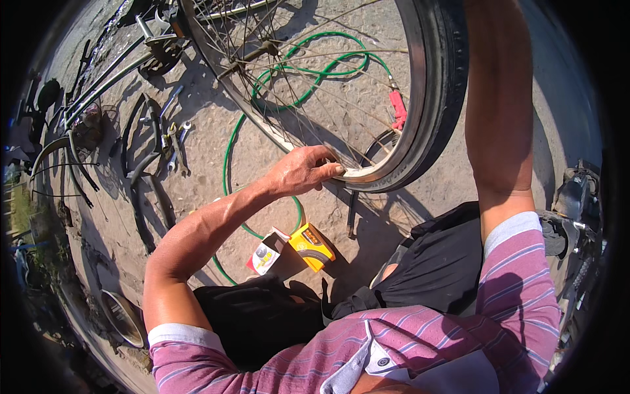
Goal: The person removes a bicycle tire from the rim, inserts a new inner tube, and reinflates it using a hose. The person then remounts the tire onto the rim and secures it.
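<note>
A spoked bicycle wheel [375,172] stands tilted in front of me, its upper part cut off by the top edge of the view. A black tyre [451,85] runs round its right and lower side. Whitish, worn material shows along the rim's inner face. My left hand [307,172] grips the rim at the bottom of the wheel, thumb on the inner side and fingers curled; some fingertips are hidden. My right arm stretches up past the tyre's right side, and its hand lies beyond the top edge.
A green hose [226,157] loops over the ground to a red-handled air fitting [398,110]. Near my knees stand a yellow box [311,248] and an open white box [268,252]. Wrenches [177,148], old tyre pieces [157,131] and a bicycle frame [108,82] lie left.
</note>
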Demonstrator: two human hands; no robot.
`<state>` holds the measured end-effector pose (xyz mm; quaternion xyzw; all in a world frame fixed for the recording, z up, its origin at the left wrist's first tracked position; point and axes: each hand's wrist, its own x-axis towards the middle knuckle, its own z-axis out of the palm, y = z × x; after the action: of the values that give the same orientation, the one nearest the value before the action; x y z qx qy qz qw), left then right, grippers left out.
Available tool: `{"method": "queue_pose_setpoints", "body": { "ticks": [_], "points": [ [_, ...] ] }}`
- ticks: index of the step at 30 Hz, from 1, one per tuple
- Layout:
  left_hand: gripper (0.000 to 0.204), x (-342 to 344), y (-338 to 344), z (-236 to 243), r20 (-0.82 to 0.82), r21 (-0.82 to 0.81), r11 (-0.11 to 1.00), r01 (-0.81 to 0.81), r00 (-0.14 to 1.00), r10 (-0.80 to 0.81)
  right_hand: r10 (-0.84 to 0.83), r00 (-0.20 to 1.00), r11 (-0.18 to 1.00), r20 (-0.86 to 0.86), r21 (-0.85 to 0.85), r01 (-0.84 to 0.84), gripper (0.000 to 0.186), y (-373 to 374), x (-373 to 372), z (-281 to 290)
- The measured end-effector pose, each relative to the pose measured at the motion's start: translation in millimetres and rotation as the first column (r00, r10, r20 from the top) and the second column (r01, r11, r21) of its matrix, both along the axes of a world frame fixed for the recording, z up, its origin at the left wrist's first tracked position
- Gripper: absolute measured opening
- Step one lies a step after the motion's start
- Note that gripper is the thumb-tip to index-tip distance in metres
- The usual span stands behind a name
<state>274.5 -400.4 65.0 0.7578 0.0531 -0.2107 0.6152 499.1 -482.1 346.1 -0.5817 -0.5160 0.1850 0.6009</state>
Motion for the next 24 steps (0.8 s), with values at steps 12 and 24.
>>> {"method": "queue_pose_setpoints", "body": {
  "ticks": [12,24],
  "points": [
    [0.03,-1,1,-4,0.05,-0.024,0.999,-0.032,0.998,0.033,0.01,1.0,1.0,-0.001,0.002,-0.01,0.028,0,-2,3],
    [0.035,0,6,-10,0.122,-0.053,0.998,0.021,0.992,-0.014,0.036,0.999,0.997,0.04,0.066,-0.039,0.029,1,-2,-1]
  ]
}}
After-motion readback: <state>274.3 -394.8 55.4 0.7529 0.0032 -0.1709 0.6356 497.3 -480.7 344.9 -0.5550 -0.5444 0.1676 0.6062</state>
